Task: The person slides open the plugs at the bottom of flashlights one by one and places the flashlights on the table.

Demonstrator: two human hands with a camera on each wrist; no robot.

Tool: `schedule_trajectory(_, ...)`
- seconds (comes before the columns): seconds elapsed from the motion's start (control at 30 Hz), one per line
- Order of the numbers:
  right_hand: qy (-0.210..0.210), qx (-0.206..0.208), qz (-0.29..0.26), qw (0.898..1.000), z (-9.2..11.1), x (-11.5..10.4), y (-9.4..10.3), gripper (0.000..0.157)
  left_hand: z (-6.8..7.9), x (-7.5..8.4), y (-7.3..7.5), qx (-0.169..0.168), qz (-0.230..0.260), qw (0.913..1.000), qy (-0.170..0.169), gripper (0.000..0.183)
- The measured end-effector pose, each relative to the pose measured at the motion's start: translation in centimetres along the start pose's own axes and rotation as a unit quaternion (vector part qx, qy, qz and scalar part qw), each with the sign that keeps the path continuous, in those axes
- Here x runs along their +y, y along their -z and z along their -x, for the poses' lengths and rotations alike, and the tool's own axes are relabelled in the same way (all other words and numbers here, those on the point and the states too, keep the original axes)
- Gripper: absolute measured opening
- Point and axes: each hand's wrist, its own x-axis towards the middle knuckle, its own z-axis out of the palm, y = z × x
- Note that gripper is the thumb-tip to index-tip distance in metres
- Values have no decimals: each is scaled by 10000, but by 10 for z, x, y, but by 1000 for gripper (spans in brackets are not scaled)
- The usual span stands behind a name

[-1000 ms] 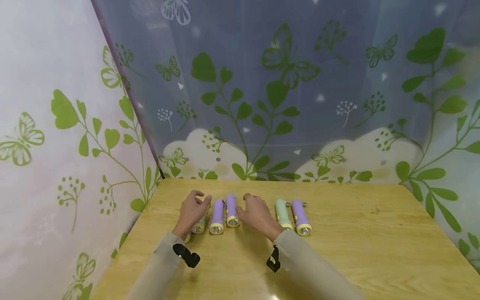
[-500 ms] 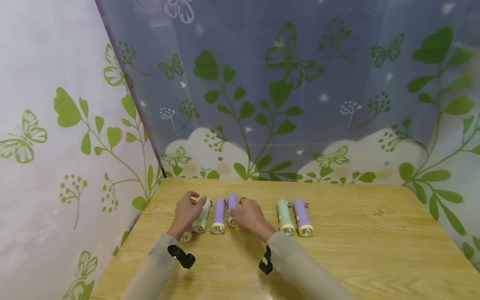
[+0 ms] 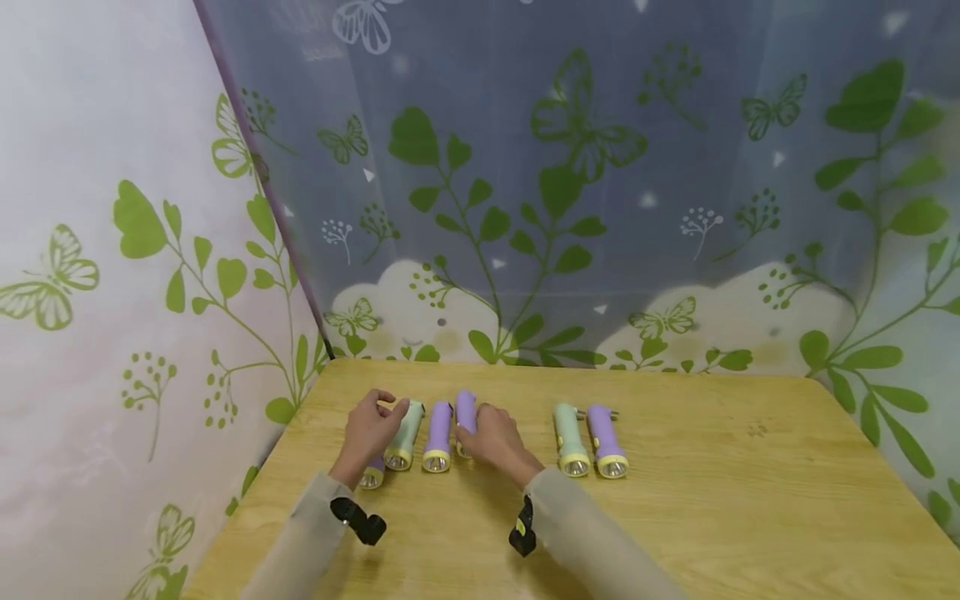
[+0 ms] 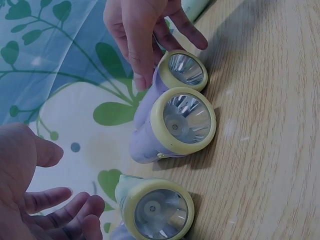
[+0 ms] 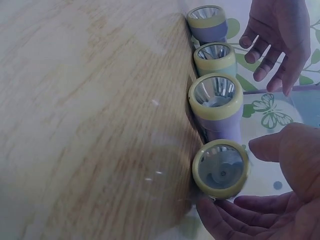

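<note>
My right hand [image 3: 491,437] lies around a purple flashlight [image 3: 466,408] with a yellow rim. In the right wrist view its thumb [image 5: 265,146] is on one side of that lens head and the fingers [image 5: 220,217] are on the other. My left hand [image 3: 371,429] hovers with loosely bent fingers, holding nothing, beside a mint-green flashlight [image 3: 405,437] and over a purple one [image 3: 371,477], which it partly hides. Between the two hands lies another purple flashlight [image 3: 437,437]. All the lenses face me.
Farther right on the wooden table [image 3: 712,500] lie a mint-green flashlight [image 3: 570,437] and a purple flashlight [image 3: 606,442], side by side, with metal prongs at their back ends. A printed curtain [image 3: 480,208] hangs behind the table, and another [image 3: 150,333] on the left.
My right hand has moved left and closed in around the purple flashlight. My left hand has drifted slightly left, uncovering more of the mint-green flashlight. The flashlights stay where they were.
</note>
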Motion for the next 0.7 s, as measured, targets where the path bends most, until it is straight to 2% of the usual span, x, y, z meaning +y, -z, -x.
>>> schedule_trajectory(0.17,10,67,-177,9998,1,4,-6,31,0,-2,-2,51,-87,9999,74,44)
schedule_trajectory(0.4,-265,5,-276,9993,-4,1,-5,30,0,-1,0,117,-96,9999,59,44)
schedule_trajectory(0.7,-667,-239,-156,9974,-4,0,-3,25,2,-3,-2,27,69,10000,62,43)
